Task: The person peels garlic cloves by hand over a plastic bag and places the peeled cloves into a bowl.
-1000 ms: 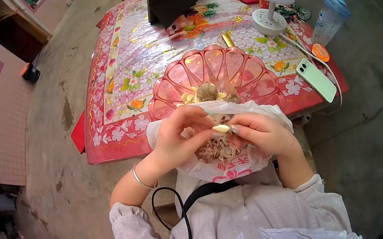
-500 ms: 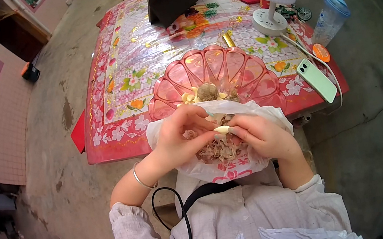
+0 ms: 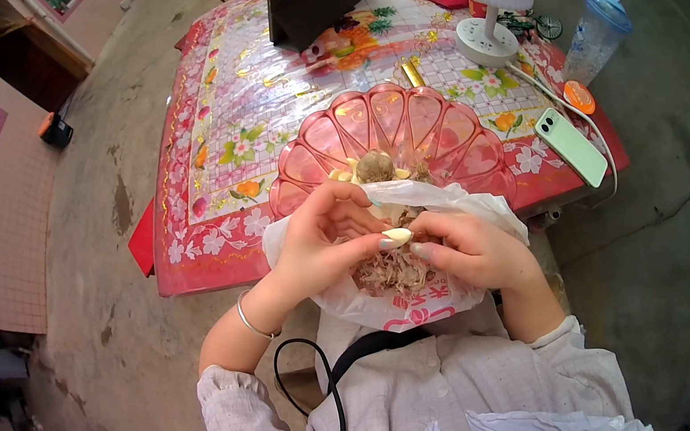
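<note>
- Garlic clove: was pinched in half-curled left hand.
- Right hand: was bent alongside, couldn't tell hold.
- Hovered over open bag, near bowl rim.

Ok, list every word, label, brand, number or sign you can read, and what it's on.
Nothing reads with certainty.
White plastic bag: pink characters, too creased and blurred to read.
Orange round item: pale marks, too small to read.

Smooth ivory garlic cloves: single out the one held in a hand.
The pointed ivory garlic clove pinched in the left hand, above the white plastic bag; the other ivory cloves in view lie on the translucent red scalloped plastic tray.
</note>
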{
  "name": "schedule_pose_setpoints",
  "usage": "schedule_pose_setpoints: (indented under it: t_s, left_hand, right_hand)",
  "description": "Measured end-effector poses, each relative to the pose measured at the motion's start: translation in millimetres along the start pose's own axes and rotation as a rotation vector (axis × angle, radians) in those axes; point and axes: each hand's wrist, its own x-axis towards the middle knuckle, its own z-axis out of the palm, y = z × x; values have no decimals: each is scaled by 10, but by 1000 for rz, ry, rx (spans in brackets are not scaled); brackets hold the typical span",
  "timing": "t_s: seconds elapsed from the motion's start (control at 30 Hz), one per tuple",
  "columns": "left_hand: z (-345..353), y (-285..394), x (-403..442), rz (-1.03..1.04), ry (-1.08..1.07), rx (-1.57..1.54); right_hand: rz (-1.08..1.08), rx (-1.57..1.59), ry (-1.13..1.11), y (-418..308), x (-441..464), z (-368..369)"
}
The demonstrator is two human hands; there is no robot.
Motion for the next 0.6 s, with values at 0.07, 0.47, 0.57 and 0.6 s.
schedule_pose_setpoints:
  t_s: [0.07,0.47,0.57,0.6]
  left_hand:
    - [-1,-1,-7,35,-23,67]
    - [9,-52,-18,164,-23,39]
    - [5,-16,-12,98,-48,26]
    - [4,-7,-13,97,-49,26]
  right_hand:
    - [135,-21,-39,-94,12,-20]
    - [-66,-141,138,-24,-13,-4]
    - [-78,-158,82,-103,-6,-17]
    - [-77,-157,83,-88,-7,-13]
